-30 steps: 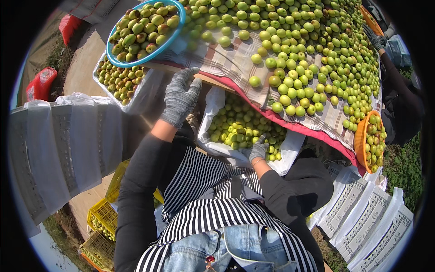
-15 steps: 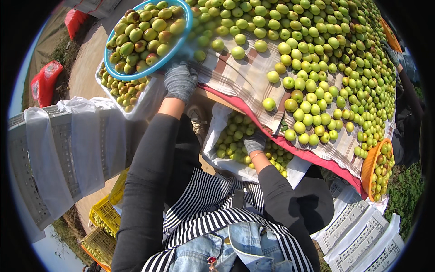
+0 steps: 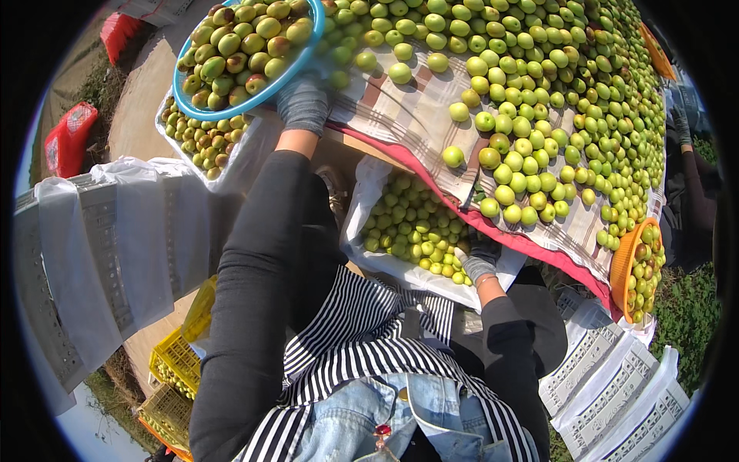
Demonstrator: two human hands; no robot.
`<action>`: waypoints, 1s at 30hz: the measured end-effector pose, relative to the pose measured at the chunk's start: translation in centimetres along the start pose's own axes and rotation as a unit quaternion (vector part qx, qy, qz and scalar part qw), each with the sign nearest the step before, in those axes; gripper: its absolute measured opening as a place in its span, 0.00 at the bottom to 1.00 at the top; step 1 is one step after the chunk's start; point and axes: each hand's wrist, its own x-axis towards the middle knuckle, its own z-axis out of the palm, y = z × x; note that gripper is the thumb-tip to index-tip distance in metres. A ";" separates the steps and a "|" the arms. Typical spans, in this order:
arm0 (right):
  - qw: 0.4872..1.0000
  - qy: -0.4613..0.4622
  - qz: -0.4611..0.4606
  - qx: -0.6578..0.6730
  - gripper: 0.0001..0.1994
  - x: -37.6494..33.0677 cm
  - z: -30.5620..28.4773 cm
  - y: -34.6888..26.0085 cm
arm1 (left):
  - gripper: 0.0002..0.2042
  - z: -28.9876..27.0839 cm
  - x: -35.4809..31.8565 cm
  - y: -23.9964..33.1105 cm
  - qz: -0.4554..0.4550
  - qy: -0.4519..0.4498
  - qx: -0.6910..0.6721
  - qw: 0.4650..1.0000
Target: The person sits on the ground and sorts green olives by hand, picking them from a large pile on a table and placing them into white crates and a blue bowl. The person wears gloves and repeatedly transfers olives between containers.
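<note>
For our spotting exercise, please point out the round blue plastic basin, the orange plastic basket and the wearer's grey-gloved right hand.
Round blue plastic basin (image 3: 218,116): head view, lower rim.
Orange plastic basket (image 3: 620,268): head view, outer wall.
Wearer's right hand (image 3: 479,266): head view, middle.

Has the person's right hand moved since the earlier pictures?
Yes, rightward. Judged against the white-lined box of green fruit, the right hand was nearer the box's middle before and is now toward its right end.
</note>
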 end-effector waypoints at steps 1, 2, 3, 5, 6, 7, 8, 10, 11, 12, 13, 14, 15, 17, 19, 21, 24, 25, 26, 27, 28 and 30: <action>1.000 0.003 -0.008 0.007 0.43 -0.2 0.5 0.7 | 0.12 -0.4 -0.6 0.1 0.008 0.019 -0.020 1.000; 0.999 -0.026 0.003 0.023 0.44 -0.2 0.6 1.2 | 0.12 -1.1 -1.2 0.0 0.014 0.024 -0.042 0.999; 0.997 -0.064 0.021 0.035 0.45 -0.3 0.6 1.5 | 0.13 -2.1 -1.6 -0.2 0.017 0.036 -0.064 0.997; 0.996 -0.004 0.053 0.077 0.46 -0.8 0.3 0.7 | 0.14 -4.3 -2.3 -0.3 -0.022 -0.019 -0.095 0.995; 0.994 0.023 0.062 0.091 0.46 -1.5 -0.2 -0.1 | 0.14 -5.5 -3.3 -0.5 -0.009 -0.021 -0.142 0.990; 0.995 0.007 0.071 0.072 0.47 -2.1 -0.7 -1.4 | 0.14 -6.8 -4.4 -0.8 -0.008 -0.037 -0.190 0.981; 0.989 -0.079 0.091 0.083 0.47 -2.2 -1.3 -3.0 | 0.13 -8.2 -5.7 -1.2 -0.006 -0.042 -0.233 0.972; 0.991 -0.083 0.060 0.087 0.48 -3.2 -2.3 -6.6 | 0.11 -10.3 -9.2 -1.8 0.043 -0.011 -0.353 0.934; 0.980 -0.160 0.082 0.082 0.48 -3.0 -2.8 -8.3 | 0.12 -10.7 -11.1 -1.4 0.020 -0.007 -0.425 0.905; 0.972 -0.185 0.097 0.111 0.48 -2.7 -3.4 -9.9 | 0.11 -10.7 -12.7 -1.1 -0.024 -0.031 -0.425 0.904; 0.962 -0.207 0.111 0.139 0.47 -2.5 -4.1 -11.1 | 0.11 -10.8 -13.8 -1.0 -0.067 -0.054 -0.429 0.899; 0.960 -0.222 0.062 0.160 0.45 -2.1 -5.1 -12.1 | 0.10 -10.9 -14.7 -1.1 -0.060 -0.060 -0.469 0.879; 0.955 -0.245 0.021 0.169 0.43 -1.7 -6.3 -13.0 | 0.09 -10.9 -15.2 -1.2 -0.097 -0.098 -0.496 0.857; 0.940 -0.209 -0.098 0.253 0.30 -1.6 -9.3 -14.1 | 0.08 -11.0 -14.8 -2.1 -0.097 -0.092 -0.545 0.828; 0.949 -0.093 -0.116 0.277 0.24 -1.0 -13.0 -15.8 | 0.07 -10.9 -13.6 -2.7 -0.109 -0.077 -0.559 0.819; 0.918 0.086 -0.169 0.348 0.16 -0.2 -17.2 -16.8 | 0.09 -10.8 -13.1 -3.4 -0.110 -0.092 -0.513 0.846; 0.868 0.297 -0.245 0.316 0.12 3.0 -23.6 -18.4 | 0.09 -10.6 -13.1 -3.6 -0.096 -0.074 -0.485 0.866; 0.851 0.355 -0.257 0.288 0.11 4.1 -25.3 -18.9 | 0.10 -10.6 -13.0 -3.6 -0.077 -0.077 -0.424 0.899; 0.840 0.394 -0.270 0.259 0.10 5.7 -26.8 -19.9 | 0.10 -10.6 -13.0 -3.6 -0.059 -0.072 -0.380 0.920; 0.851 0.394 -0.275 0.211 0.10 7.7 -28.3 -20.9 | 0.11 -10.6 -12.9 -3.6 -0.042 -0.064 -0.335 0.939; 0.849 0.416 -0.278 0.171 0.10 9.2 -29.1 -21.8 | 0.11 -10.7 -12.7 -3.5 -0.039 -0.075 -0.317 0.945; 0.856 0.439 -0.263 0.076 0.12 12.4 -30.2 -23.8 | 0.11 -10.9 -11.9 -3.3 -0.048 -0.103 -0.298 0.948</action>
